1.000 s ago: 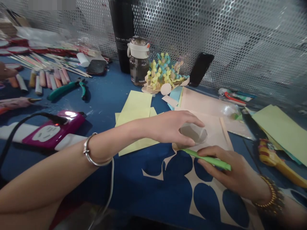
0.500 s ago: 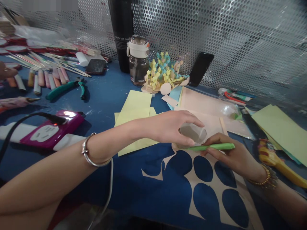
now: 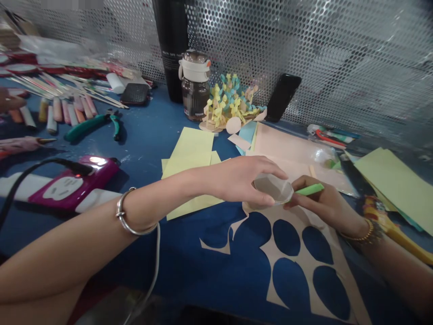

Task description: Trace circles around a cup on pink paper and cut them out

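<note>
My left hand cups a small grey-brown paper cone, its fingers around the far side. My right hand pinches a green stick whose lower end is hidden by my fingers. My right fingertips rest against the right rim of the cone. Below both hands lies a peach paper sheet with teardrop-shaped holes cut out, showing the blue table through them. Pale yellow paper sheets lie under my left forearm.
Perforated metal sheeting stands behind the blue table. Along it are a black flask, a glass bottle, a paper model and a phone. Green pliers and a pink power strip lie left.
My right hand has moved up and to the right, closer to the cone, and the green stick has turned to point up-right. My left hand has hardly moved.
</note>
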Demonstrator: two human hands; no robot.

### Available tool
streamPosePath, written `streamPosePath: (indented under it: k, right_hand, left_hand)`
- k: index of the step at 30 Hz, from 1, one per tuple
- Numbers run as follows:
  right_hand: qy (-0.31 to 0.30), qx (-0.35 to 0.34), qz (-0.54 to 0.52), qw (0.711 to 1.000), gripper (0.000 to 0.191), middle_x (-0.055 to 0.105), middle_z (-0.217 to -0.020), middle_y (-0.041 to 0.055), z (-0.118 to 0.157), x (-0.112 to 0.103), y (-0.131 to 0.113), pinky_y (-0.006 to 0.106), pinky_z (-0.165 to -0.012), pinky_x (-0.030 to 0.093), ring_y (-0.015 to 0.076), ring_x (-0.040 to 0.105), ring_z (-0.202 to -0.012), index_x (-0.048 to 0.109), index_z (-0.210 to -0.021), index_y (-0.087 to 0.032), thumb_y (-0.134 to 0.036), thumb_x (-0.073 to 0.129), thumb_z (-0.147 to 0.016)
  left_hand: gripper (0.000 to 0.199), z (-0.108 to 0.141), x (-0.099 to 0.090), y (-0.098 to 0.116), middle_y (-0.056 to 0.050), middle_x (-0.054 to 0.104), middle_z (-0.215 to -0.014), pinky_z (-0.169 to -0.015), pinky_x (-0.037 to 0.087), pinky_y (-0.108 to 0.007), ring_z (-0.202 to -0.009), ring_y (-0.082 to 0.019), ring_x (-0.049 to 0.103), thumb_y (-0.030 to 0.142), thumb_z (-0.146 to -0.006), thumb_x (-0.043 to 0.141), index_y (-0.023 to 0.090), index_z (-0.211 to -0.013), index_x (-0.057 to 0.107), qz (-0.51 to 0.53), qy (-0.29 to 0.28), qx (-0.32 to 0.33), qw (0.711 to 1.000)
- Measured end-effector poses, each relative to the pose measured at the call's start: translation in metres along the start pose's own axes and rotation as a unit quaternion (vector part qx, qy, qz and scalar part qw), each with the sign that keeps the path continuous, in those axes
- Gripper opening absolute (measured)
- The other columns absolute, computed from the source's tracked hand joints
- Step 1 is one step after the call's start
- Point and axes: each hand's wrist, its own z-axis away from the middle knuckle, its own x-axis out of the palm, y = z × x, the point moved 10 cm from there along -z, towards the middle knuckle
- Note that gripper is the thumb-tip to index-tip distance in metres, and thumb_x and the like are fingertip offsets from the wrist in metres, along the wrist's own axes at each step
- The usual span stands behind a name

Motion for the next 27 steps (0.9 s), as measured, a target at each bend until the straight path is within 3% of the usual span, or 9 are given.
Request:
streamPosePath:
  k: [14, 27]
  right_hand:
    - [-0.003, 0.038, -0.027, 0.999, 0.033, 0.063, -0.068, 0.0004, -0.024, -0.002, 0.007, 0.028, -0.058, 0.052, 0.0163, 0.064, -0.063, 0.055, -0.083, -0.018, -0.046, 0.070, -0.074]
    - [0.001, -0.007, 0.038, 0.999, 0.031, 0.060, -0.067, -0.0001, -0.039, 0.000, -0.013, 0.029, -0.055, 0.052, 0.0168, 0.061, -0.062, 0.057, -0.078, -0.021, -0.050, 0.065, -0.075]
  left_hand:
    - [0.049, 0.000, 0.000, -0.001, -0.005, 0.052, -0.134, -0.095, 0.037, -0.031, -0.123, -0.022, 0.046, 0.034, -0.082, 0.059, 0.021, -0.128, 0.052, -0.001, -0.004, 0.000, 1.000]
    - [0.050, 0.000, 0.001, -0.001, -0.006, 0.049, -0.137, -0.099, 0.036, -0.035, -0.125, -0.024, 0.045, 0.033, -0.081, 0.060, 0.023, -0.129, 0.052, 0.004, -0.005, -0.008, 1.000]
